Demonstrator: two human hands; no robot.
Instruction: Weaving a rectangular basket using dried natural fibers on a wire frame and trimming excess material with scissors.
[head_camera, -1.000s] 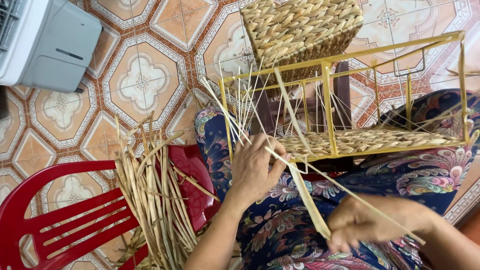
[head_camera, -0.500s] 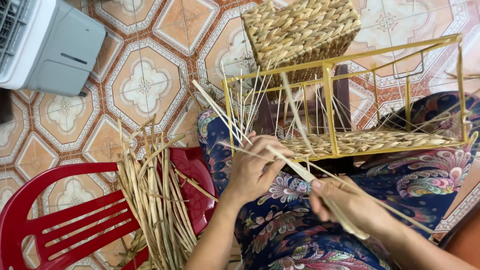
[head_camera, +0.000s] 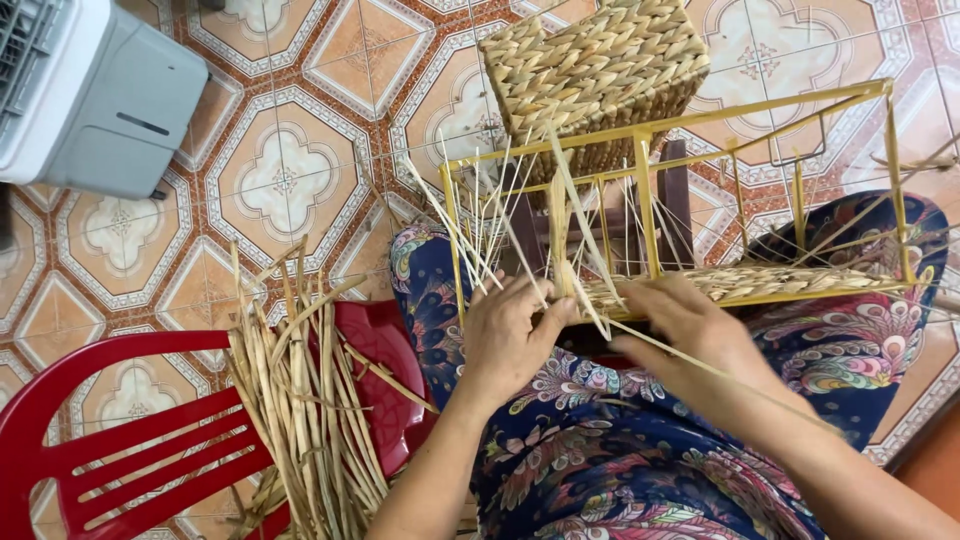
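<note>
Yellow frame (head_camera: 648, 205) rests across the lap so both hands reach its woven lower edge (head_camera: 760, 283): left hand (head_camera: 508, 335), fingers loosely curled, steadies the upright strands (head_camera: 480, 225), while right hand (head_camera: 690, 322) pinches one strand (head_camera: 668, 348) taut.

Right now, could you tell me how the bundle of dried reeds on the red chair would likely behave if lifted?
The dried reeds lie loose and splayed, unbound, so they would probably scatter or slip apart. They look thin and dry, so likely light. Several curve on the red chair, suggesting they bend rather than stay stiff.

Glossy plastic chair (head_camera: 120, 450) — dry straw (head_camera: 300, 400)
</note>
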